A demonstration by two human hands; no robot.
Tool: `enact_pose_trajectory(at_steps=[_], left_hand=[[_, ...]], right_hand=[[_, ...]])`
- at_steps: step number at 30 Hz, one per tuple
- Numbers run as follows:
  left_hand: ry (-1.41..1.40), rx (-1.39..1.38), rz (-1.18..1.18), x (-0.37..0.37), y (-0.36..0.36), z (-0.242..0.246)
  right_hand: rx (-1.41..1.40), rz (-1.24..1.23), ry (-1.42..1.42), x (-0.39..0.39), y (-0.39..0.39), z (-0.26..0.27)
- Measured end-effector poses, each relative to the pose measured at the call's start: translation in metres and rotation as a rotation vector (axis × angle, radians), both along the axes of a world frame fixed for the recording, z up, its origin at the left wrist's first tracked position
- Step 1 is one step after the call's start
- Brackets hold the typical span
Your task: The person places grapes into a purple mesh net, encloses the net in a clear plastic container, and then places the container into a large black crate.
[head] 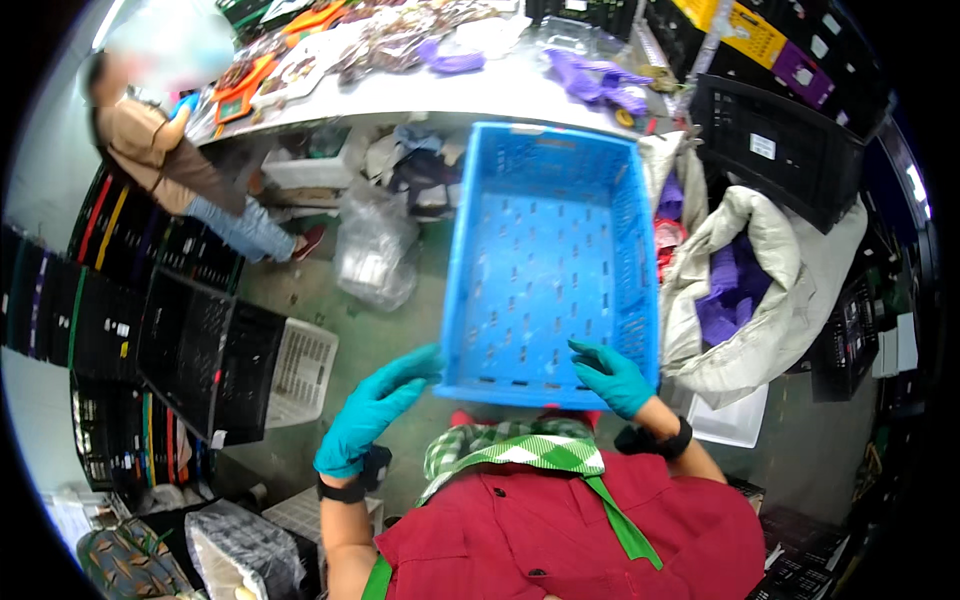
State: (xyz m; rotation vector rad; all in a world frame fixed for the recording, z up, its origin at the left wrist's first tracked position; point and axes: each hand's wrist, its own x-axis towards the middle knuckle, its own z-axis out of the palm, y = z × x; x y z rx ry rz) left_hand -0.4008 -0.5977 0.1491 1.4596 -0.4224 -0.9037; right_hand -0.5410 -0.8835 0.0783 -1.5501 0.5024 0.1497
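Before me stands a large blue plastic crate with slotted floor and walls; nothing lies in it. My left hand, in a teal glove, is beside the crate's near left corner, fingers extended and holding nothing; whether the fingertips touch the wall is unclear. My right hand, gloved alike, is over the near right corner with fingers spread and nothing in it. Beyond the crate's far end is a white worktable with purple netting and bagged produce on it.
Right of the crate stands a woven sack of purple netting, beside a black crate. A plastic bag lies on the floor to the left. Black crates and a white basket stand farther left. A co-worker stands at the table's left end.
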Motion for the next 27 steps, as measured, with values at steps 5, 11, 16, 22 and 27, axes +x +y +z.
enact_pose_trajectory(at_steps=[5,11,16,22,27], left_hand=[[0.095,-0.022,0.438,0.003,0.101,-0.059],[0.221,-0.016,0.284,0.045,0.118,-0.114],[0.332,0.016,-0.027,0.111,0.083,-0.122],[0.339,0.228,-0.318,0.202,0.048,-0.140],[0.273,0.241,-0.432,0.262,0.019,-0.114]], right_hand=[[-0.280,0.345,-0.172,0.079,0.083,0.028],[0.074,0.218,-0.085,0.120,0.125,0.017],[0.012,0.049,-0.123,0.145,0.122,0.032],[0.407,-0.256,0.069,0.182,0.118,0.017],[0.660,-0.206,-0.002,0.196,0.131,0.030]])
